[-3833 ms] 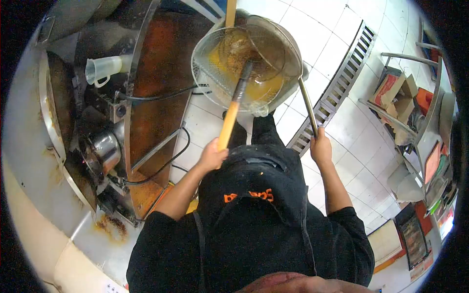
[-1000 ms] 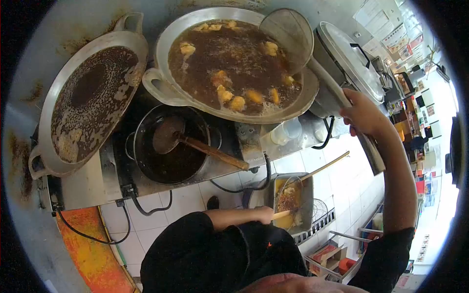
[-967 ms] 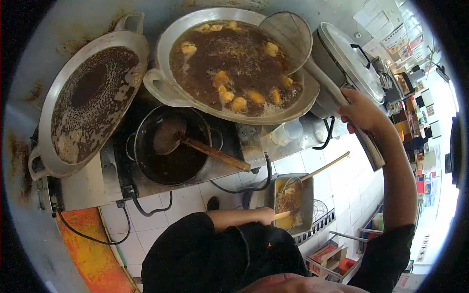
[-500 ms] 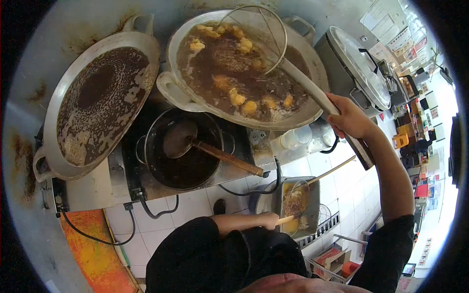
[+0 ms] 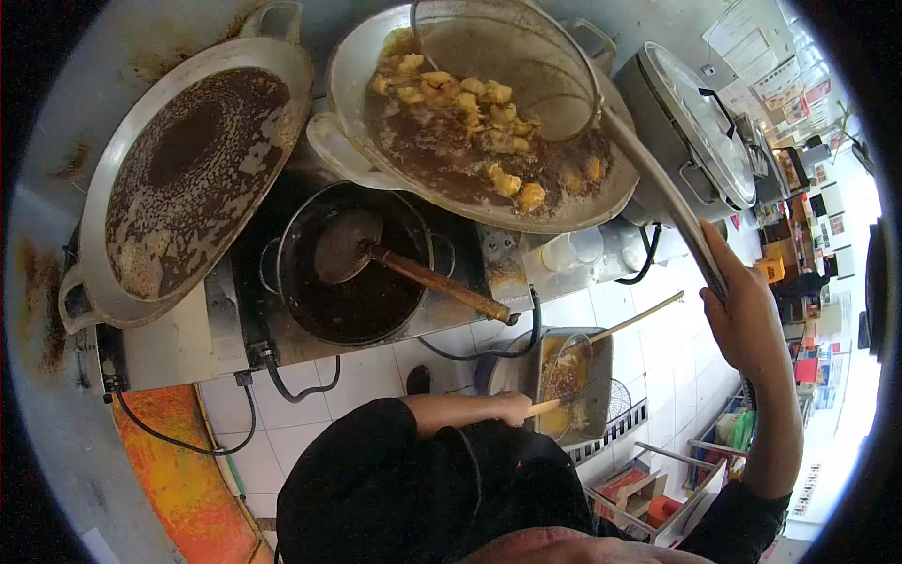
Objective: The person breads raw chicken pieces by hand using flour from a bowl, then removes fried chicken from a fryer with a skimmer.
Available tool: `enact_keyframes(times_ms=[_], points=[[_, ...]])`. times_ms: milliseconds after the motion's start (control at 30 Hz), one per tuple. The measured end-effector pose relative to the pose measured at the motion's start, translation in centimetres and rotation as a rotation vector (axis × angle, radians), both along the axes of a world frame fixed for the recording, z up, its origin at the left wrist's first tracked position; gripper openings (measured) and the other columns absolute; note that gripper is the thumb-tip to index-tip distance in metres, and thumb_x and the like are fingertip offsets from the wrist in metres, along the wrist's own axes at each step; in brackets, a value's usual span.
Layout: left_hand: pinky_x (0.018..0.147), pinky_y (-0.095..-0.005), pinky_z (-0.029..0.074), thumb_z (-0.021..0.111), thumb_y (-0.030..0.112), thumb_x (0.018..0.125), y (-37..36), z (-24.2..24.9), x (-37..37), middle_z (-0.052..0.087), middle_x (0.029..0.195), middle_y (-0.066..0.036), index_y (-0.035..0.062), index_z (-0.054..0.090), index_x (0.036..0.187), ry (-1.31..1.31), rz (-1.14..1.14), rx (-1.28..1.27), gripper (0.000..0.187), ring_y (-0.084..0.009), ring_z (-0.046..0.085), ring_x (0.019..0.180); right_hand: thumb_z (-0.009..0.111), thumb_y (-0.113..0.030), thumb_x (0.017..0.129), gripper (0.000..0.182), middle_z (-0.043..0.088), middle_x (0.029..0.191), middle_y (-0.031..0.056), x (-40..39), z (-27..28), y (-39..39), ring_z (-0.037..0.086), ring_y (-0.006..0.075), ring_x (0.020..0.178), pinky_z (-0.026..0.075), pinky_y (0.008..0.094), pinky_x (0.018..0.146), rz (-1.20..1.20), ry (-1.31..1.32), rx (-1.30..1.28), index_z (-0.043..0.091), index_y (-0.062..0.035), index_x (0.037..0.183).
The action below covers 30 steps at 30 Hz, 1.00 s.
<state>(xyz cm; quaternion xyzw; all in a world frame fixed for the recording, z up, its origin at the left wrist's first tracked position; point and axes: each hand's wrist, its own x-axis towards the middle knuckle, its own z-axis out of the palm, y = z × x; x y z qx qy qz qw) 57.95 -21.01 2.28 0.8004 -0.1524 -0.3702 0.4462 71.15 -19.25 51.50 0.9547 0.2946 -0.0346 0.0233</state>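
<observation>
My right hand (image 5: 745, 315) is wrapped round the long handle of a large wire skimmer (image 5: 665, 193). Its round mesh head dips over the far side of a big metal wok (image 5: 338, 155) of dark bubbling oil. Several golden fried pieces (image 5: 470, 101) are bunched along the skimmer's near edge, and a few others float closer to the wok's near rim. Low in the view, my left hand (image 5: 510, 409) grips the wooden handle of a wire strainer (image 5: 554, 405). This strainer's round head overlaps a rectangular metal container (image 5: 601, 376) with yellowish contents.
Left of the first wok stands a second wok (image 5: 89, 230) of dark oil. Between them and nearer me, a black pot (image 5: 324, 315) holds a ladle (image 5: 442, 287). A lidded grey pot (image 5: 672, 141) stands at right. Black cables (image 5: 305, 414) hang from the stove front.
The skimmer head has lowered from above the oil and shifted right, while my right hand has drawn back. Scattered fried pieces are now bunched together. My left hand keeps its grip.
</observation>
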Motion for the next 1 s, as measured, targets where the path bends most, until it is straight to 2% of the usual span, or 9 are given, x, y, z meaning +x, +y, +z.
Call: enact_keyframes(times_ms=[233, 400, 500, 533, 567, 633, 667, 733, 1000], points=[[0.074, -0.0459, 0.051, 0.065, 0.014, 0.071, 1.2, 2.2, -0.2, 0.067, 0.095, -0.024, -0.0015, 0.068, 0.096, -0.049, -0.057, 0.014, 0.030, -0.0368, 0.066, 0.090, 0.054, 0.006, 0.079, 0.075, 0.061, 0.079, 0.0257, 2.6, -0.9, -1.5, 0.063, 0.0382, 0.076, 0.047, 0.0480, 0.075, 0.030, -0.261, 0.038, 0.030, -0.0168, 0.146], [0.075, -0.0466, 0.051, 0.065, 0.014, 0.071, 0.6, 1.3, -0.2, 0.067, 0.095, -0.024, -0.0027, 0.067, 0.096, -0.028, -0.070, 0.012, 0.030, -0.0380, 0.066, 0.091, 0.050, 0.005, 0.078, 0.068, 0.061, 0.103, 0.0302, 7.0, -0.1, -1.0, 0.059, 0.0442, 0.101, 0.045, 0.0502, 0.088, 0.099, -0.265, 0.113, 0.035, -0.0130, 0.142], [0.075, -0.0471, 0.051, 0.064, 0.014, 0.072, 0.3, 1.2, -0.2, 0.067, 0.095, -0.024, -0.0026, 0.067, 0.097, -0.045, -0.076, 0.016, 0.030, -0.0383, 0.065, 0.091, 0.050, 0.005, 0.078, 0.065, 0.060, 0.104, 0.0305, 9.9, -0.4, -1.6, 0.056, 0.0451, 0.104, 0.044, 0.0502, 0.091, 0.091, -0.233, 0.079, 0.038, -0.0103, 0.140], [0.075, -0.0471, 0.051, 0.064, 0.014, 0.072, 0.1, 0.9, -0.2, 0.067, 0.095, -0.024, -0.0026, 0.067, 0.097, -0.044, -0.077, 0.012, 0.030, -0.0383, 0.065, 0.091, 0.051, 0.003, 0.078, 0.063, 0.064, 0.095, 0.0276, 10.6, -1.0, -1.6, 0.065, 0.0398, 0.085, 0.052, 0.0458, 0.076, 0.286, -0.369, 0.089, 0.039, -0.0074, 0.139], [0.075, -0.0472, 0.051, 0.064, 0.014, 0.072, -0.2, 0.4, -0.3, 0.067, 0.095, -0.024, -0.0025, 0.067, 0.097, -0.056, -0.069, 0.008, 0.030, -0.0383, 0.065, 0.091, 0.051, 0.003, 0.078, 0.063, 0.064, 0.095, 0.0276, 10.8, -0.8, -2.0, 0.065, 0.0398, 0.085, 0.052, 0.0458, 0.076, 0.286, -0.366, 0.086, 0.039, -0.0074, 0.139], [0.075, -0.0473, 0.051, 0.064, 0.014, 0.072, -0.4, 0.0, -0.4, 0.067, 0.095, -0.023, -0.0024, 0.067, 0.097, -0.065, -0.058, 0.004, 0.030, -0.0383, 0.066, 0.091, 0.054, 0.003, 0.082, 0.064, 0.062, 0.079, 0.0157, 8.9, 0.8, 0.1, 0.062, 0.0220, 0.056, 0.051, 0.0353, 0.053, -0.181, 0.104, 0.105, 0.038, -0.0091, 0.143], [0.076, -0.0472, 0.051, 0.064, 0.014, 0.073, -0.4, -0.1, -0.3, 0.067, 0.096, -0.023, -0.0021, 0.067, 0.098, -0.058, -0.060, -0.003, 0.030, -0.0380, 0.065, 0.092, 0.054, 0.003, 0.082, 0.064, 0.062, 0.079, 0.0157, 8.9, 1.0, -0.2, 0.062, 0.0220, 0.056, 0.051, 0.0353, 0.053, -0.179, 0.108, 0.103, 0.038, -0.0091, 0.143], [0.076, -0.0470, 0.051, 0.064, 0.015, 0.073, -0.4, 0.0, -0.2, 0.067, 0.097, -0.023, -0.0018, 0.067, 0.098, -0.045, -0.060, -0.013, 0.030, -0.0377, 0.065, 0.093, 0.053, 0.002, 0.083, 0.063, 0.051, 0.064, 0.0043, 9.3, 1.2, -1.5, 0.047, 0.0092, 0.041, 0.040, 0.0275, 0.035, -0.250, 0.330, 0.141, 0.038, -0.0105, 0.143], [0.076, -0.0474, 0.051, 0.064, 0.015, 0.074, -0.4, 0.0, 0.0, 0.067, 0.101, -0.022, -0.0012, 0.067, 0.100, -0.038, -0.066, -0.008, 0.031, -0.0373, 0.065, 0.095, 0.049, 0.002, 0.079, 0.067, 0.050, 0.060, 0.0047, 6.8, 2.7, -3.0, 0.047, 0.0116, 0.038, 0.040, 0.0255, 0.033, -0.419, 0.718, 0.202, 0.031, 0.0007, 0.144]])
